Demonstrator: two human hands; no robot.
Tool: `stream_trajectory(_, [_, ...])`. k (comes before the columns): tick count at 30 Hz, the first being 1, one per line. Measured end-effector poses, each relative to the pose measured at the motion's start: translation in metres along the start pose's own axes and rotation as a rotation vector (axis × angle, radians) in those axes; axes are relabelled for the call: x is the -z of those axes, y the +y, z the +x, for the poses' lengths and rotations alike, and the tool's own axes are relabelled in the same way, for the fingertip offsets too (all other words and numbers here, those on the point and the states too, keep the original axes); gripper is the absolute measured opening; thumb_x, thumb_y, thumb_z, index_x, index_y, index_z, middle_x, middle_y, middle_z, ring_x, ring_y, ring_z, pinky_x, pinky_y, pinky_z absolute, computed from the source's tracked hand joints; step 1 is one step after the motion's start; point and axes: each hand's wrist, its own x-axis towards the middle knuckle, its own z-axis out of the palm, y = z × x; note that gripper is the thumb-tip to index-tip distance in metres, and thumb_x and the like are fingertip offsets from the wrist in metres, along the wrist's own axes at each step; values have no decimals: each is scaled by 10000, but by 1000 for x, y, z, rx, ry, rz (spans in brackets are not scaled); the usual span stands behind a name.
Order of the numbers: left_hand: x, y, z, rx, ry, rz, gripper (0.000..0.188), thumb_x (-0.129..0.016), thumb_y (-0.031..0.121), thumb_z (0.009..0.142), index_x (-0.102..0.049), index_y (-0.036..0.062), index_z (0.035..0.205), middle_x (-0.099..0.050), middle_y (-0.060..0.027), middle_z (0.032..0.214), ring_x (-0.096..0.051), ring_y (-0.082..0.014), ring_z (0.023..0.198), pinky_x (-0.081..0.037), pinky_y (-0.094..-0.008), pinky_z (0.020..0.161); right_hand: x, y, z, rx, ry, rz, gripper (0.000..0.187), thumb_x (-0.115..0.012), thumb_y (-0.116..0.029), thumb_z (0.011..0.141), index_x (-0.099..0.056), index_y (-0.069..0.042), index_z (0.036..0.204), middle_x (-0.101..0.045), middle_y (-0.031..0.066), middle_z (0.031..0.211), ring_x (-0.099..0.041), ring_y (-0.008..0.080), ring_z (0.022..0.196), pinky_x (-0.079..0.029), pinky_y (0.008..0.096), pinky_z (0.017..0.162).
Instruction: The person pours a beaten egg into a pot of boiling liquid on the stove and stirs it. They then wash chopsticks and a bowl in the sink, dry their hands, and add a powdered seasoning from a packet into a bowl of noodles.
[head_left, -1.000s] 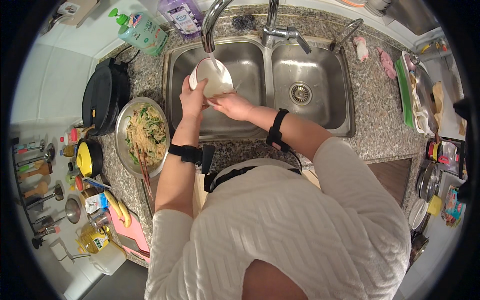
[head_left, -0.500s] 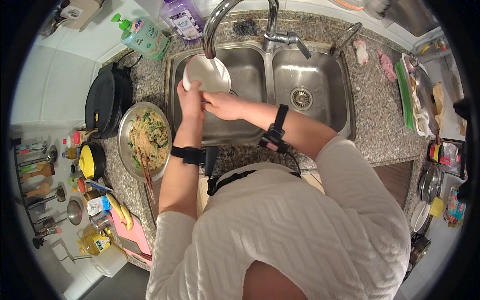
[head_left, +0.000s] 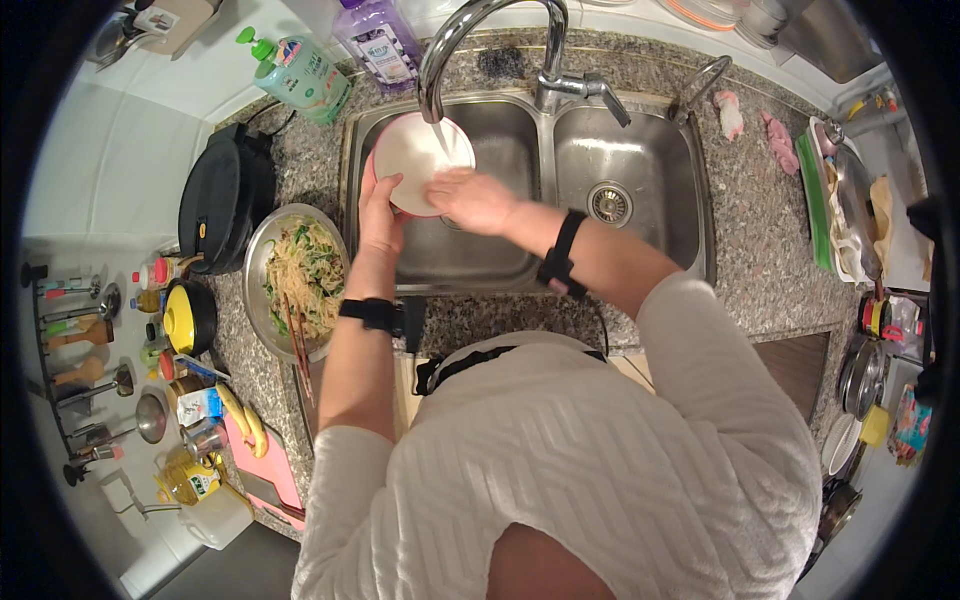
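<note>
A white bowl with a pink rim (head_left: 415, 150) is tilted over the left sink basin (head_left: 500, 250), under the chrome faucet (head_left: 432, 85). A thin stream of water falls into it. My left hand (head_left: 380, 208) grips the bowl at its near left edge, thumb over the rim and fingers partly hidden behind it. My right hand (head_left: 475, 200) reaches over the bowl's near right rim, its slightly blurred fingers laid against the inside. I see no cloth or sponge in it. Both wrists wear black straps.
Left of the sink stand a metal bowl of noodles and greens (head_left: 258, 315) with chopsticks, and a black appliance (head_left: 215, 205). Soap (head_left: 310, 85) and a purple bottle (head_left: 380, 45) stand behind. The right basin (head_left: 655, 165) has a drain strainer. Pink cloths (head_left: 780, 145) lie farther right.
The bowl has turned to show more of its inside and sits slightly farther right in view. My right hand has moved from beside my left hand to the bowl's inside. The whole view has shifted slightly.
</note>
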Motion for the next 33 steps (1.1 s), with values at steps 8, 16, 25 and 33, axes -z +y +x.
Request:
stream_trajectory(8, [6,-26,12,15,-70,-128,666,-593,163,835,-390,181,1469,-518,-64,1368,-532,-246,1218,-500,-380,953,-3,-3,-8,29,247,104,204,-555,-203,903,-634,-76,1041,-675,91,1172,-654,276,1068,-505,413,914])
stream_trajectory(16, [1,-14,7,51,-50,-117,599,-564,157,863,-420,126,1443,-537,-101,1344,-531,-272,1223,-508,-421,939,7,0,-6,173,537,226,281,-540,-301,924,-616,-48,1019,-682,203,1024,-684,356,870,-529,513,752])
stream_trajectory(25, [11,-39,16,243,36,-181,615,-578,194,820,-440,176,1419,-548,-75,1304,-537,-257,1204,-516,-444,902,0,-6,-11,90,51,194,302,-530,-214,912,-651,-87,1157,-685,153,1099,-659,286,1042,-499,439,922])
stream_trajectory(33, [10,-36,15,76,60,-228,603,-606,186,832,-456,100,1410,-542,-80,1331,-534,-283,1217,-511,-420,917,6,-10,-13,-170,-42,226,224,-510,-200,922,-642,-129,1088,-706,111,1031,-668,302,1010,-528,456,863])
